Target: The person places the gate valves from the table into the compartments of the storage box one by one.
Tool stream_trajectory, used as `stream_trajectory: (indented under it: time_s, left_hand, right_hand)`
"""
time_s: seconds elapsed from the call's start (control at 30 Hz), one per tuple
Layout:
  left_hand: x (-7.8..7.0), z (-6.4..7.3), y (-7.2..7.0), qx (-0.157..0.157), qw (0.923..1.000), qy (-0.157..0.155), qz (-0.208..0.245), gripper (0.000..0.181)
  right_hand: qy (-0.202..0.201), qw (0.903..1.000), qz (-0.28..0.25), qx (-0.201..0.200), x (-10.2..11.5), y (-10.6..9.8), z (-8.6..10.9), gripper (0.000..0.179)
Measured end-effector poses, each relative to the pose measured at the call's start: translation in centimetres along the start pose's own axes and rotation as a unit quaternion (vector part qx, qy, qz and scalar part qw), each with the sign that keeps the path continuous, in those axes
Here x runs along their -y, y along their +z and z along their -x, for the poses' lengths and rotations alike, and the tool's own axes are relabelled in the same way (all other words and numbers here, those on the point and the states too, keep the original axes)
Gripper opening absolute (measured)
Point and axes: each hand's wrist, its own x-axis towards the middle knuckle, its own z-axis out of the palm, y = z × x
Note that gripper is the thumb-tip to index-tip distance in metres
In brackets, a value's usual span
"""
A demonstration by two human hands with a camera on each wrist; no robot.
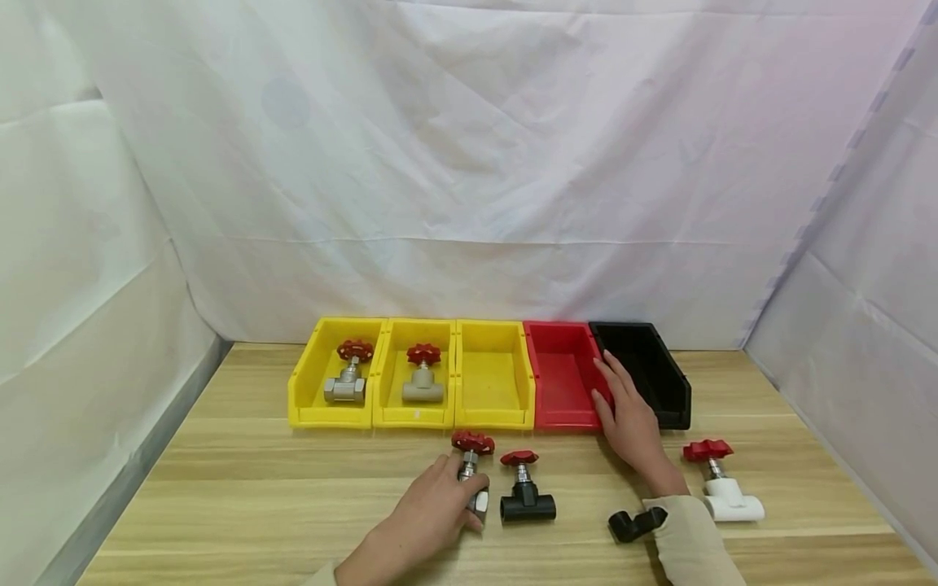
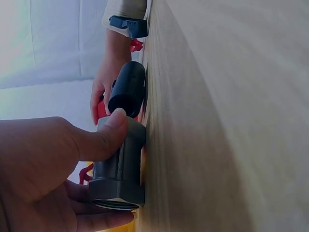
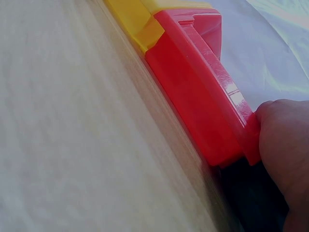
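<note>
White cloth walls (image 1: 469,163) hang round a wood-grained table (image 1: 242,488) in the head view, where your left hand (image 1: 425,509) grips a metal valve (image 1: 470,464) before the yellow bins (image 1: 494,420) and your right hand (image 1: 632,419), loosely extended, touches the red bin (image 1: 564,419). The left wrist view shows pale grain right beside that held valve; the right, your hand at the red bin's corner.

A silvery-grey metal valve (image 1: 469,465) lies low at the surface (image 1: 242,488), gripped by the left hand (image 1: 434,503), its red handwheel (image 1: 472,443) on the far side. An open-topped red bin (image 1: 567,419) sits between yellow and black bins (image 1: 663,419), the right hand (image 1: 632,423) resting at its right edge.
</note>
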Motion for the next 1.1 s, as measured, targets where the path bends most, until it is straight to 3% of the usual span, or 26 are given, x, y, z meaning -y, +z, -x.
stream_trajectory:
  time_s: [1.1]
  left_hand:
    - [-0.44, -0.09, -0.13, -0.011, 0.9996, 0.005, -0.027, 0.046]
  right_hand:
    - [0.003, 1.0000, -0.005, 0.000, 0.01, -0.04, -0.01, 0.062]
